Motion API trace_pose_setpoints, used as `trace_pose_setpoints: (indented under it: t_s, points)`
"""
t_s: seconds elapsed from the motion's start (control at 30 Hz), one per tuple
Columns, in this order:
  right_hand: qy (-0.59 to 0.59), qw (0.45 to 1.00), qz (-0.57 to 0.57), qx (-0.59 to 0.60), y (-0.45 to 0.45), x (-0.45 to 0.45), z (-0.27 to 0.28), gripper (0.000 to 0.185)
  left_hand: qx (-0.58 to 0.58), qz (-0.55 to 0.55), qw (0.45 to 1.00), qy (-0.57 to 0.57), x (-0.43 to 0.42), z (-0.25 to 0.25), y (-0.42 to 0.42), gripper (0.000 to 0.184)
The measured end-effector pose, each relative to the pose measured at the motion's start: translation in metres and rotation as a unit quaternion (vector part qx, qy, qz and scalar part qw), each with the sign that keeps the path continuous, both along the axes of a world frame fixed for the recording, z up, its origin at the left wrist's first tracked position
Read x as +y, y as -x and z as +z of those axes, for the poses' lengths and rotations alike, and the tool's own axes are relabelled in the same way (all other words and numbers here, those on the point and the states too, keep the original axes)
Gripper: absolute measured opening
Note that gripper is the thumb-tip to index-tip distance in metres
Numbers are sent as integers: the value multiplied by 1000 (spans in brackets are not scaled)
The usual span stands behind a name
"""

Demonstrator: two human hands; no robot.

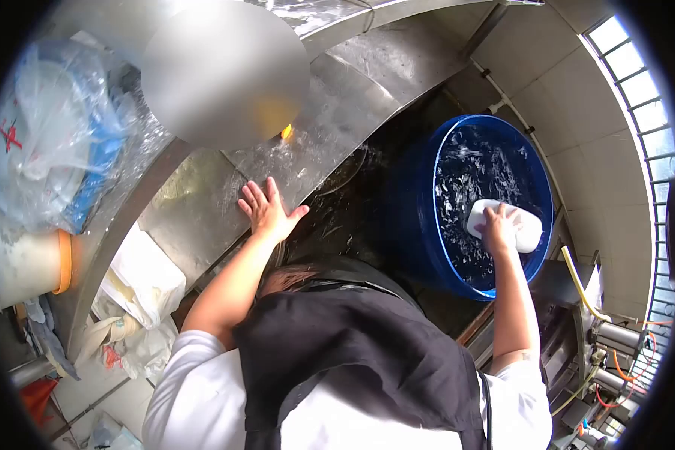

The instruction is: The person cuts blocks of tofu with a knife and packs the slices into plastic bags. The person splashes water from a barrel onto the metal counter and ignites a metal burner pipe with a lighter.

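My left hand (270, 217) is spread flat at the edge of the metal counter (352, 90), fingers apart, holding nothing. On the right, my right hand (500, 227) grips a white plastic container (527, 229) inside a large blue barrel (426, 217). Dark water (465, 165) with bright reflections fills the barrel, and the container lies at its surface. Part of the container is hidden behind my fingers. A small yellow piece (286, 132) lies on the metal counter beyond my left hand.
Clear plastic bags (60, 127) and a white bucket with an orange rim (65, 261) are at the left. White bags (146, 277) lie below the counter. Pipes and a yellow hose (576, 281) stand at the right, near the tiled wall (577, 135). A blurred round patch covers the upper left.
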State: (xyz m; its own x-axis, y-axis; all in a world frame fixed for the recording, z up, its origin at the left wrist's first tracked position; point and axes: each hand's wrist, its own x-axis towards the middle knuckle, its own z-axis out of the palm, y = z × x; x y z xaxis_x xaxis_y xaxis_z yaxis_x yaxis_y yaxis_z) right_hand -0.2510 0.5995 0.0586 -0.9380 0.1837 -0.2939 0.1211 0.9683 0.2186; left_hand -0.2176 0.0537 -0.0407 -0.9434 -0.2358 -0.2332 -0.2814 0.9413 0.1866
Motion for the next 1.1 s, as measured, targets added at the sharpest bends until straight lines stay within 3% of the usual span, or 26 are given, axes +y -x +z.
trace_pose_setpoints:
  t_s: [0.23,0.3,0.37,0.43,0.47,0.5,0.57,0.6,0.63,0.7,0.77,0.83,0.97,1.03,1.1]
  points:
    - [133,989,28,54,10,28,-94,51,22,-49,997,-56,73,-2,107,130]
    - [280,958,15,59,18,48,-127,55,-13,-44,998,-41,83,9,124,125]
    - [187,961,82,185,22,53,-152,53,-9,-68,997,-25,77,11,116,118]
    - [197,959,25,201,37,46,-144,45,7,-133,991,-2,49,3,89,115]
    - [271,915,51,295,40,59,-156,39,27,-147,989,11,32,-3,70,112]
    - [357,896,-83,249,40,53,-132,35,34,-148,988,25,17,0,49,111]
    - [347,884,-136,282,27,41,-83,36,72,-118,989,57,-25,-14,0,101]
    - [336,866,-86,361,23,52,-85,32,63,-97,990,80,-46,-16,-25,97]
    - [396,840,-155,338,15,44,-53,30,77,-91,989,84,-69,-20,-50,96]
    - [394,826,-70,398,-5,36,-3,31,92,-62,989,98,-114,-28,-97,99]
    - [307,853,-7,423,-33,13,71,31,83,-7,991,106,-139,-33,-136,103]
    - [467,766,22,440,-47,13,104,31,36,110,985,127,-152,-27,-162,108]
    - [380,857,99,335,-80,-76,219,32,9,129,983,128,-149,-32,-152,112]
    - [302,896,203,254,-87,-139,252,36,67,86,990,89,-150,-25,-139,109]
    - [300,908,262,132,-86,-194,256,42,40,-47,996,67,-138,0,-125,105]
